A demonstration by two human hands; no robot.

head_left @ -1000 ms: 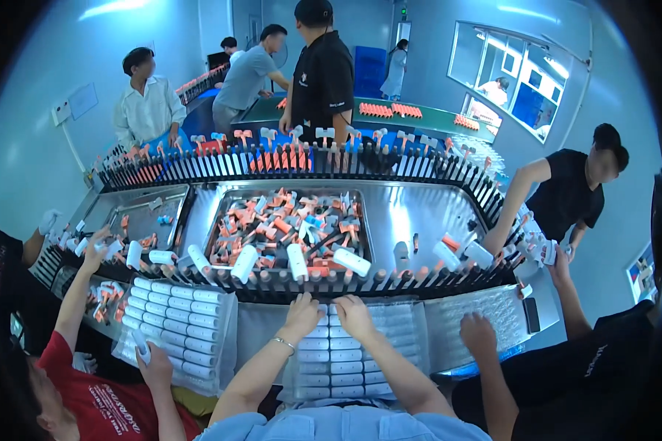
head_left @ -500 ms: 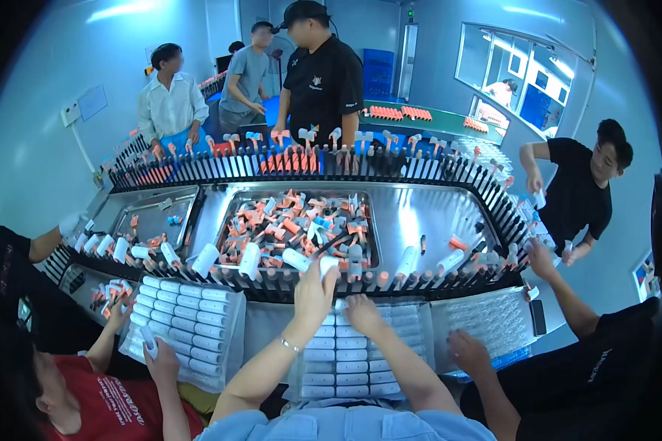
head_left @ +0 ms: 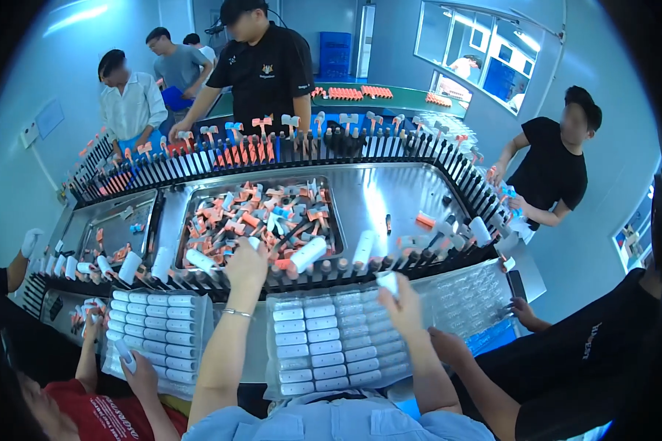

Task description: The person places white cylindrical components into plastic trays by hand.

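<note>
My left hand (head_left: 247, 266) is closed round a white rounded casing at the near row of black posts; only the casing's top (head_left: 254, 242) shows above the fingers. My right hand (head_left: 406, 307) grips another white casing (head_left: 388, 283) over the back right part of a clear plastic tray (head_left: 354, 321). White casings (head_left: 320, 334) fill the tray's left columns and some front cells. Beyond my left hand, a metal pan (head_left: 337, 220) holds a heap of orange, grey and black parts.
White casings (head_left: 309, 253) sit on the curved rack of posts. A co-worker in red handles casings by a filled tray (head_left: 154, 331) on the left. A second clear tray (head_left: 463, 298) lies right, by a co-worker's hand (head_left: 452, 345). Other people stand around the rack.
The view has swung right. My left hand has moved left along the posts. My right hand has lifted from the tray's back edge, moved right, and now shows a white casing in its fingers.
</note>
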